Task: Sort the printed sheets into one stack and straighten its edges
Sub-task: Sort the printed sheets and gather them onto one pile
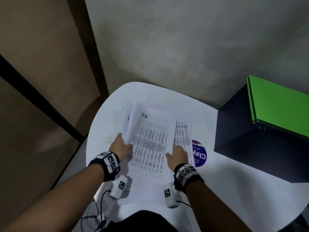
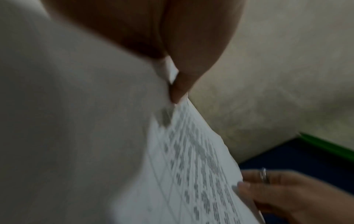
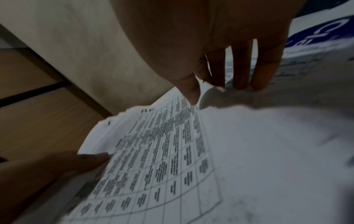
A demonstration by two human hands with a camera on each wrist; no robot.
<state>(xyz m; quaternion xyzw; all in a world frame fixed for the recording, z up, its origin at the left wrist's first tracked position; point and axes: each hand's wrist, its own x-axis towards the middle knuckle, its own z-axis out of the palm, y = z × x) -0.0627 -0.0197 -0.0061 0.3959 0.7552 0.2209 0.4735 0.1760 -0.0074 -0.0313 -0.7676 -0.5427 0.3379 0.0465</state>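
Two piles remain: our left hand (image 1: 120, 144) pinches the printed stack (image 1: 150, 144) by its left edge, while our right hand (image 1: 178, 154) presses flat on the loose sheet (image 1: 183, 133) just right of it. Slide that sheet under gently, keeping corners matched.

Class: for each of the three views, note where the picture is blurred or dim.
Head view: evenly lit, printed white paper sheets readable only as grey rows. Left wrist view: dim, left hand and print smeared. Right wrist view: dim, right hand shadowed, table grid soft.

head view steeply down over table (image 1: 103, 124), wrist views close along fingers, all sharing printed sheets (image 1: 150, 144)
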